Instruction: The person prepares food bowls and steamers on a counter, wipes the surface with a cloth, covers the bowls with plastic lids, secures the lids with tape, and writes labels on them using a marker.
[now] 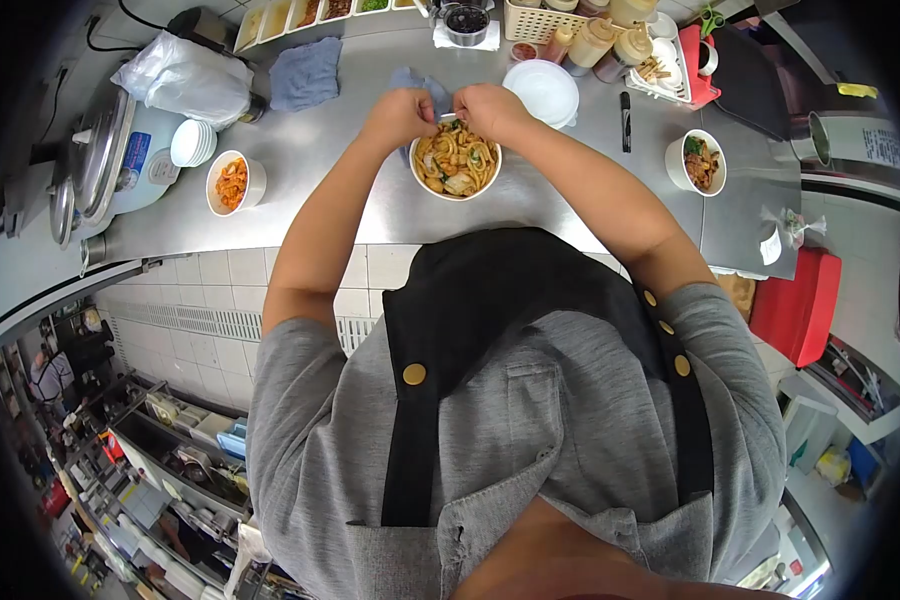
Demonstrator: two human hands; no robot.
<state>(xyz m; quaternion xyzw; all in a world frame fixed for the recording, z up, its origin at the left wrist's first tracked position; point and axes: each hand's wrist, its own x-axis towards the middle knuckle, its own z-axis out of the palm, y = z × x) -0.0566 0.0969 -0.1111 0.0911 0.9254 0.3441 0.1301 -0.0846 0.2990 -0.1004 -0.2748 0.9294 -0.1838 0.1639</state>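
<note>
Left hand: the left hand point(405, 115) has its fingers curled in at the far left rim; whether it grips rim, cloth or nothing cannot be told.
Right hand: the right hand point(492, 109) is bent in likewise at the far right rim, its hold equally hidden.
Noodle bowl: the noodle bowl point(457, 197) sits upright just nearer the body than both hands; an uneven pull on its far rim could tip it.
Noodles: heaped near the rim below the fingertips, the noodles point(457, 160) could spill over if the bowl jerks.
Blue cloth: just beyond the left hand, the blue cloth point(425, 82) could snag on the fingers and drag.
White lid: just right of the right hand, the white lid point(541, 92) could be knocked by a wide swing.
Tabletop: smooth steel left of the left hand, the tabletop point(300, 140) may let a bumped bowl slide.
</note>
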